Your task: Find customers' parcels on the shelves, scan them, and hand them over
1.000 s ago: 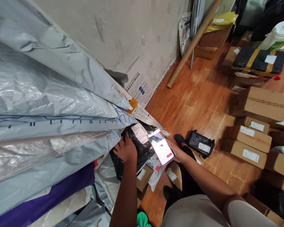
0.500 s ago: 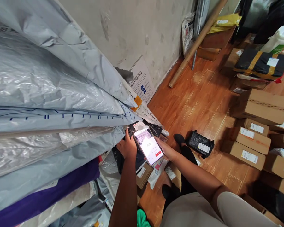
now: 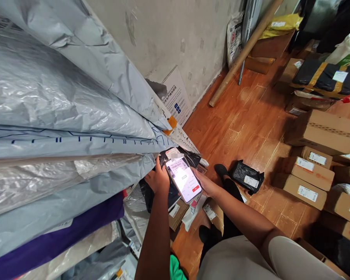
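Over the black plastic-wrapped parcel (image 3: 146,196), the smartphone (image 3: 183,179), clasped along one edge by the curled right hand (image 3: 206,184), could be dropped if tilted; how far the left hand (image 3: 158,178) is closed cannot be told.

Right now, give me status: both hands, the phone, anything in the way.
Right hand holding the phone, screen lit. Left hand at the black parcel, grip unclear. Phone hides part of the parcel.
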Motion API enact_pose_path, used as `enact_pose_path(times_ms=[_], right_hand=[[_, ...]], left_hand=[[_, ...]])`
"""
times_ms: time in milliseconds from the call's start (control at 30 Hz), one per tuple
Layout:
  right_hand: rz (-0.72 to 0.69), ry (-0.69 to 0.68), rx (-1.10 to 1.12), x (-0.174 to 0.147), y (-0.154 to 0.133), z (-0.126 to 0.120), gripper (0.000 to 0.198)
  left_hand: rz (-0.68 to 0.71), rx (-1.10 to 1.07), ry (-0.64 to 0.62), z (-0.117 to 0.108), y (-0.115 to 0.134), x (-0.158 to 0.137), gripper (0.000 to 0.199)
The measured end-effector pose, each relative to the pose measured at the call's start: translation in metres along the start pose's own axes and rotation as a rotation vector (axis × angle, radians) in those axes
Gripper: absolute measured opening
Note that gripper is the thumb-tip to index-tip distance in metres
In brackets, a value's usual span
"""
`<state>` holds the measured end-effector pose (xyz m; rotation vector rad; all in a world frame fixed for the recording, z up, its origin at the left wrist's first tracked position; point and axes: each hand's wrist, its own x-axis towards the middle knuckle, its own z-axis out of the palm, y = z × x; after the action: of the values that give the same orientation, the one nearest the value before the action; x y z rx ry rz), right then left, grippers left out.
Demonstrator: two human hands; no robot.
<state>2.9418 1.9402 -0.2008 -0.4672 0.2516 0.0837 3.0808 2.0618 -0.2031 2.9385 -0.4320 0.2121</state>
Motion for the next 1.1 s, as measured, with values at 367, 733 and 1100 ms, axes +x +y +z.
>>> enact_pose_path(times_ms=[367,733,1100], right_hand=[[-0.050,-0.171,-0.140,-0.009,-0.002,-0.011,0.096],[-0.056,-0.204,-0.190,-0.012,-0.006,-0.011,0.099],[-0.049,-0.234,-0.186,-0.013,-0.008,-0.010,0.096]], left_hand=[[0.074,0.111,0.066,0.005,-0.004,0.000,0.049],[0.081,0.098,0.079,0.007,-0.004,0.001,0.049],[0.082,0.083,0.088,0.005,-0.003,0.000,0.048]])
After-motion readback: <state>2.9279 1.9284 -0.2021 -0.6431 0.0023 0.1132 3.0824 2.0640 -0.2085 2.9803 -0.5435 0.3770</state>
